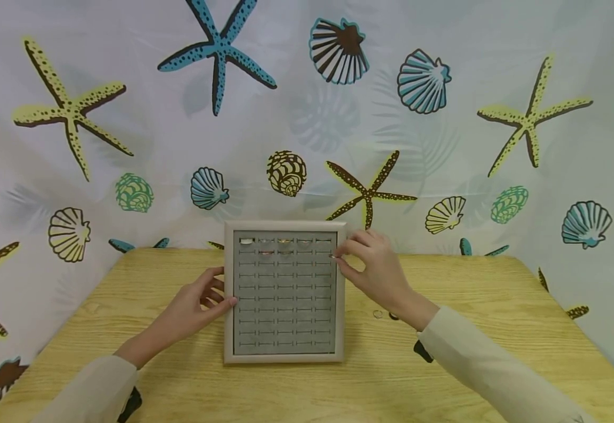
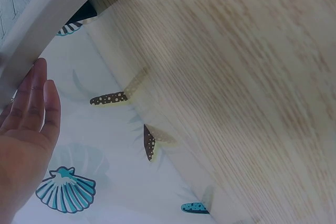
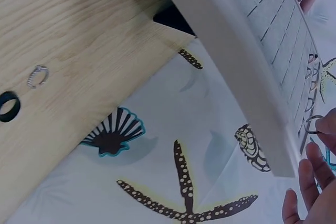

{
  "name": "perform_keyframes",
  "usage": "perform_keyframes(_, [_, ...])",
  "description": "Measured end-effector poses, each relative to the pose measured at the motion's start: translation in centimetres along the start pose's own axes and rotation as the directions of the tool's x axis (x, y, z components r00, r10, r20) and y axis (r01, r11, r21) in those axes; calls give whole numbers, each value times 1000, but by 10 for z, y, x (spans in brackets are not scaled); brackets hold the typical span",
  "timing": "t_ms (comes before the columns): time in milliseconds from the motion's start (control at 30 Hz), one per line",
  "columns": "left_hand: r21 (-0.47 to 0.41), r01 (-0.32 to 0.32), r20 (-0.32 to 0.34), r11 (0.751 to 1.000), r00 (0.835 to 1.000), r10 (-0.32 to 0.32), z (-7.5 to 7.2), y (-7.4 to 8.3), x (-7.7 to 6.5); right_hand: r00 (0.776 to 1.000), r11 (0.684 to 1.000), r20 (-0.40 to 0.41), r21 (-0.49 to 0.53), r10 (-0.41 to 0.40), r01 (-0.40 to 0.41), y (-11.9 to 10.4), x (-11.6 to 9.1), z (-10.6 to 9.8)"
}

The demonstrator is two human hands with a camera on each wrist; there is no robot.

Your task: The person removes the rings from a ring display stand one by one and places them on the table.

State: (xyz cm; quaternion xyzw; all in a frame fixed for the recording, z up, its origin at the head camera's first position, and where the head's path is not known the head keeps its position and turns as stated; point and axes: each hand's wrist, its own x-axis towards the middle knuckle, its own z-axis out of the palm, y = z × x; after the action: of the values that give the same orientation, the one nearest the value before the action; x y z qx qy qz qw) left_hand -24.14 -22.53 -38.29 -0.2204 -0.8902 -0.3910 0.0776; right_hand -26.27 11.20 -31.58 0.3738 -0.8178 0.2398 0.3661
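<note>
A ring display board (image 1: 285,298) with a pale frame and grey slotted padding stands upright on the table. Several rings (image 1: 285,241) sit in its top two rows of slots. My left hand (image 1: 201,302) holds the frame's left edge, thumb in front and fingers behind. At the upper right side, my right hand (image 1: 372,267) pinches a thin metal ring (image 3: 314,124) between thumb and forefinger, close to the slots. Lying on the table to the right are a silver ring (image 3: 38,76) and a black ring (image 3: 9,106), the latter partly covered by the right wrist in the head view.
The wooden table (image 1: 180,376) extends around the board. A white curtain (image 1: 307,117) printed with shells and starfish hangs behind and at both sides. In the right wrist view, a dark support (image 3: 174,20) shows behind the board.
</note>
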Motion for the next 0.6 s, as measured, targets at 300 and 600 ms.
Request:
perform_keyframes(300, [10,4,-3,1000,1000,-4,0,1,-1,1000,999,-17,-34,4,-4,16,-27,-7])
perform_keyframes(600, [-2,-4,-2,1000,1000,4,-1,3,-1,994,995,84,-80,66,-59,35,-67,3])
